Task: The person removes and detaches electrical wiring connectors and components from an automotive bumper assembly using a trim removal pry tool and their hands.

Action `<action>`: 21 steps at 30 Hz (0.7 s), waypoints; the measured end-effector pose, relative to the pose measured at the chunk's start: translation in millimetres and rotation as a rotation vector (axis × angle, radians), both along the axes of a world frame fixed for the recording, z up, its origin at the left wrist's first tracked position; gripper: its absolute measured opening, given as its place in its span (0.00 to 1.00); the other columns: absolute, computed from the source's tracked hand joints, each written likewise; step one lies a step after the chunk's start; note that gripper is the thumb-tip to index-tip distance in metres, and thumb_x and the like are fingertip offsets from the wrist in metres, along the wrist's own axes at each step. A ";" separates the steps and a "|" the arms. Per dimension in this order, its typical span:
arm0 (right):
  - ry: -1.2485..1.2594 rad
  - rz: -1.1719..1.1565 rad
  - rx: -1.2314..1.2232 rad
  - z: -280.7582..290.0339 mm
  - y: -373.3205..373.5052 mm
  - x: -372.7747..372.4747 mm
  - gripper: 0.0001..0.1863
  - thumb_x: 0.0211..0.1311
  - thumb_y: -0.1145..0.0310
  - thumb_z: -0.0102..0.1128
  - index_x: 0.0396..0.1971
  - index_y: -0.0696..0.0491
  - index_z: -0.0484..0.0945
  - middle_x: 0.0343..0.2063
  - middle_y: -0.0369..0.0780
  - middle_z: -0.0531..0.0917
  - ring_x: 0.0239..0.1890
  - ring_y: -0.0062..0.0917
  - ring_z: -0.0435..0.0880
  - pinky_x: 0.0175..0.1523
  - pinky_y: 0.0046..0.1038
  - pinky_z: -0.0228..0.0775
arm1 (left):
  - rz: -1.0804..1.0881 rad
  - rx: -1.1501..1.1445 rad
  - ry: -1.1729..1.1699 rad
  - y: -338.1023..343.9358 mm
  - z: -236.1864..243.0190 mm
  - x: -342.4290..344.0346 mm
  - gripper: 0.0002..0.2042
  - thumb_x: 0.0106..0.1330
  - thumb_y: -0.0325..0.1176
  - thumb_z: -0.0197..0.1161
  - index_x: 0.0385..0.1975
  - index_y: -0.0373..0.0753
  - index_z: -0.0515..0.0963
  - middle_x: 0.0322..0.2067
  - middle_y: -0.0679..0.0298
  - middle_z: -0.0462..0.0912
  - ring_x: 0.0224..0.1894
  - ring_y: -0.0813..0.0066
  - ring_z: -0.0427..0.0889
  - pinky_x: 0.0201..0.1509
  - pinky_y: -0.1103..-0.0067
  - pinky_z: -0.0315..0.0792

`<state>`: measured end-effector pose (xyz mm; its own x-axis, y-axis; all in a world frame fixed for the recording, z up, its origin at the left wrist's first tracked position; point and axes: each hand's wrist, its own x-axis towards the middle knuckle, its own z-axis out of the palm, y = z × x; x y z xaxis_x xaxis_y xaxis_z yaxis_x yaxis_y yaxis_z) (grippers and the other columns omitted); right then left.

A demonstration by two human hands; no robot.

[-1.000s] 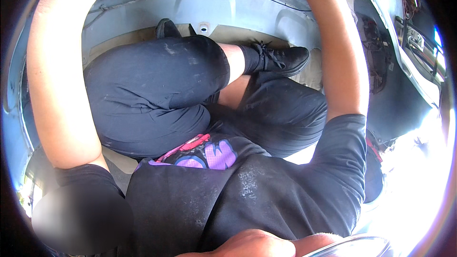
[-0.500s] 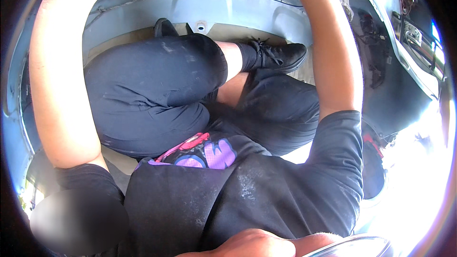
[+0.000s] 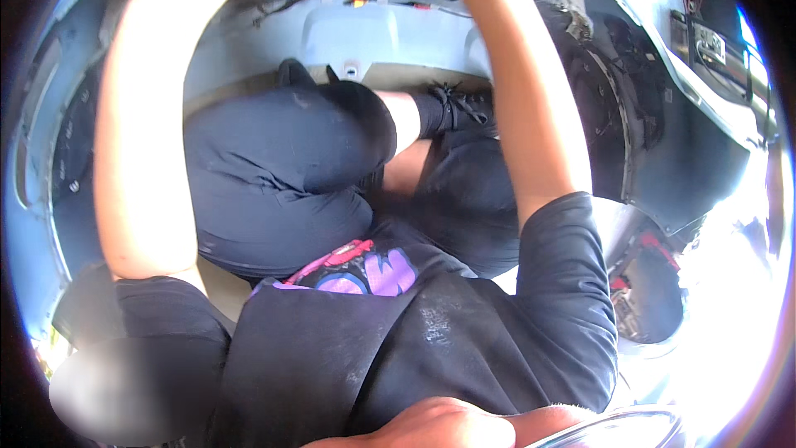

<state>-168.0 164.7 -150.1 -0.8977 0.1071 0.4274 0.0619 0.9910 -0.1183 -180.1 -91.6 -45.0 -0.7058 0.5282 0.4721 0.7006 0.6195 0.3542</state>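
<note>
Overhead, both arms raised toward grey car panel (image 3: 373, 33); fingers out of frame.

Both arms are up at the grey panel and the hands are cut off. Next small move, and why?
Probably tilt the head up first: both forearms, left and right, leave the top edge, so neither hand shows, and the grey panel with its wiring sits right at the rim.

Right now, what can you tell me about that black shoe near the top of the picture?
The black shoe is a lace-up sneaker, apparently fabric, with black laces. It is worn over a black sock, lying on its side against the pale grey panel. Dark trousers cover the bent leg below it. Neither hand shows.
</note>
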 end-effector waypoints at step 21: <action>-0.032 0.117 -0.166 -14.4 -17.3 -7.1 0.15 0.68 0.70 0.57 0.51 0.57 0.83 0.51 0.55 0.85 0.54 0.54 0.82 0.58 0.50 0.75 | -0.053 -0.171 -0.050 -16.1 40.1 -8.8 0.20 0.56 0.32 0.76 0.48 0.40 0.80 0.48 0.61 0.84 0.56 0.56 0.79 0.61 0.61 0.71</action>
